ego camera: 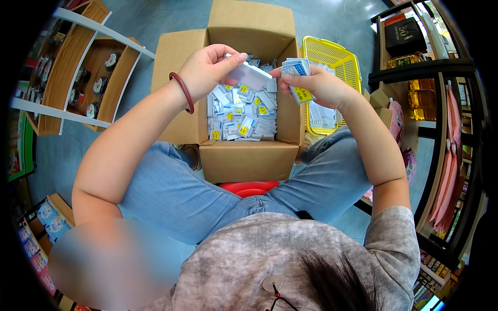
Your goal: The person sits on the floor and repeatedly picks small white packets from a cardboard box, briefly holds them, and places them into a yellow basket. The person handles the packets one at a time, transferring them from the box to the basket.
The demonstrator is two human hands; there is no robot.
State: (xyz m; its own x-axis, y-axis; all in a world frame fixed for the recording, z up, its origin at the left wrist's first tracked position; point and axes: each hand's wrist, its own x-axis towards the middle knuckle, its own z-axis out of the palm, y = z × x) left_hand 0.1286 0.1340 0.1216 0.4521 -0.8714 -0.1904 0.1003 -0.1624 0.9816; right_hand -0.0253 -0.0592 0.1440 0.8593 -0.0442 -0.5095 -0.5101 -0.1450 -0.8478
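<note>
My left hand grips a clear-and-white plastic price-tag holder by its left end, above an open cardboard box. In my right hand is a fanned stack of paper price labels, blue, white and yellow. A fingertip of my right hand is close to the holder's right end; whether it touches cannot be told. Under both hands, a heap of price-tag holders fills the bottom of the box, many with labels in them. The box stands on the floor between my knees.
A yellow plastic basket with white tag holders stands right of the box. Wooden display shelves with round jars are at left. A black-framed rack bearing oil bottles stands at right. Beneath me is a red seat.
</note>
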